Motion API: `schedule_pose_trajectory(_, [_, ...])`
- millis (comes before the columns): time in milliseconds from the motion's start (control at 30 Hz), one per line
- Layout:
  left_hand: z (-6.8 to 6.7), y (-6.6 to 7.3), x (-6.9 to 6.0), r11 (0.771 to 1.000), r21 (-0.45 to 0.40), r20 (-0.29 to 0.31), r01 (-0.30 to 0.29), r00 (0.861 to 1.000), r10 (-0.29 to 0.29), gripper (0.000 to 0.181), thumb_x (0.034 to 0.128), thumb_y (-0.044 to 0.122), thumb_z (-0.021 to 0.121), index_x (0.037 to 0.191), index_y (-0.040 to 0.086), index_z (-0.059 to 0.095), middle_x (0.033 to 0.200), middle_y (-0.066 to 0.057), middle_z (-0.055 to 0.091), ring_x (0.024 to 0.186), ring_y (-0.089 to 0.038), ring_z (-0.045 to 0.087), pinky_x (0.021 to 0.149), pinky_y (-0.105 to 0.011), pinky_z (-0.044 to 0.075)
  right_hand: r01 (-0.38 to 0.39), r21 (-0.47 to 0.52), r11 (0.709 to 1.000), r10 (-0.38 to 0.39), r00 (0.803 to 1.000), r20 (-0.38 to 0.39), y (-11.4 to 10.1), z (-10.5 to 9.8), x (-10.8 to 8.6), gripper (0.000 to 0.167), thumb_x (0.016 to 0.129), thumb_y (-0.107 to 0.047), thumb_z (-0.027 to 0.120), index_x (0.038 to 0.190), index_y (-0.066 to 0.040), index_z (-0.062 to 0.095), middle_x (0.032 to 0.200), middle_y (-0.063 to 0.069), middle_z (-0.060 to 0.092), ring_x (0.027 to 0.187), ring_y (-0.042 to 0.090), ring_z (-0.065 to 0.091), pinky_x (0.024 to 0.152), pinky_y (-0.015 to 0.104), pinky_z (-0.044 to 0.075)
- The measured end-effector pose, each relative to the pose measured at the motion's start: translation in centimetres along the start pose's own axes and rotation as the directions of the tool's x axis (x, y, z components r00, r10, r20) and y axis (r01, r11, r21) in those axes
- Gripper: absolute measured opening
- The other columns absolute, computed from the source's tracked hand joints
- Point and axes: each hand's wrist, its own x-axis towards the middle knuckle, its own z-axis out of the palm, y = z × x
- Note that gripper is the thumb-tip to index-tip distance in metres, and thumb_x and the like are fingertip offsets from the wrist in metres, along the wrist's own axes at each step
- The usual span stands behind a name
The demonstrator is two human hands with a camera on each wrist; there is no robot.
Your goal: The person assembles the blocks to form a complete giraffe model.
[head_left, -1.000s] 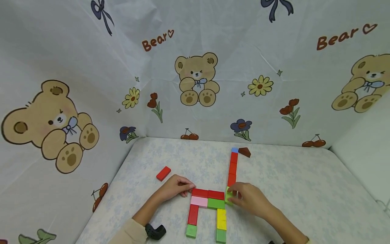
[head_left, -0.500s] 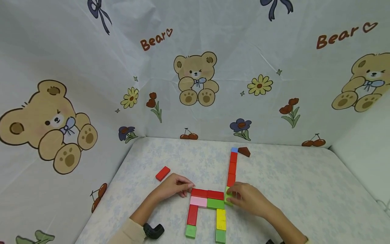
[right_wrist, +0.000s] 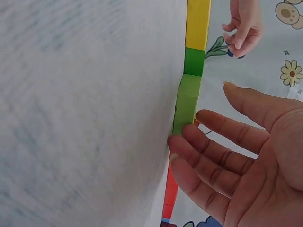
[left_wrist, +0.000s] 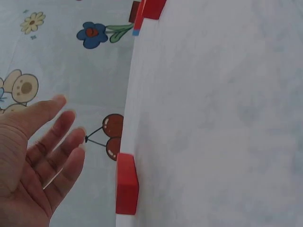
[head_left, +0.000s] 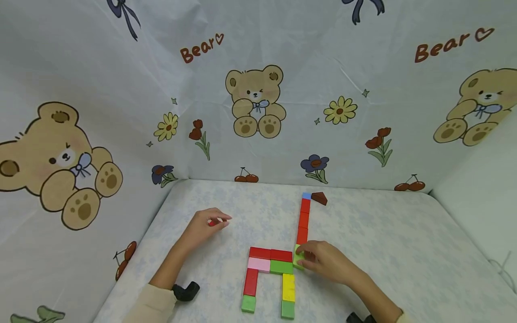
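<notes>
My left hand (head_left: 203,226) hovers over a single red block (head_left: 212,222), which shows between thumb and fingers in the head view. The left wrist view has this red block (left_wrist: 127,184) lying on the table, apart from the left hand (left_wrist: 45,151), whose fingers are spread and loosely bent. My right hand (head_left: 328,261) reaches to the light green blocks (head_left: 298,258) at the foot of an upright row. In the right wrist view its fingertips rest against the light green blocks (right_wrist: 186,106), with the thumb held away.
Two red blocks (head_left: 270,254) lie over a pink block (head_left: 259,264) and a green block (head_left: 281,267). Below are a red leg (head_left: 251,282) and a yellow one (head_left: 288,287), each ending in green. Red blocks (head_left: 303,220), a blue block (head_left: 306,196) and a brown block (head_left: 320,198) stand farther back.
My left hand has left the corner of the red blocks and moved left and away over the lone red block. The right hand stays at the light green blocks. The head view has shifted slightly.
</notes>
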Motion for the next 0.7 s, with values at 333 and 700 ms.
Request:
schedule_pose_trajectory(333, [-1.3,-1.6,-0.6,0.941,0.278,-0.054,0.193,0.981,-0.185,0.048,0.0847,0.025,0.085,0.130,0.014,0.071,0.109,-0.007,0.064,0.085,-0.019,0.057,0.061,-0.030,0.047,-0.012,0.028,1.000,0.011,1.000,0.015,0.1,0.2,0.0,0.024,0.091,-0.026,0.078,0.110,-0.012,0.074,0.080,-0.014,0.060,0.072,0.005,0.053,0.064,0.023,0.050])
schedule_pose_trajectory(700, [-1.0,-1.6,-0.8,0.906,0.252,-0.002,0.341,0.936,-0.351,0.051,0.0845,0.022,0.085,0.130,0.004,0.068,0.091,-0.005,0.066,0.064,-0.014,0.056,0.057,-0.030,0.046,0.005,0.022,1.000,-0.005,1.000,-0.002,0.2,0.1,-0.1,0.021,0.093,-0.024,0.076,0.110,-0.013,0.074,0.079,-0.015,0.059,0.072,0.004,0.053,0.064,0.023,0.050])
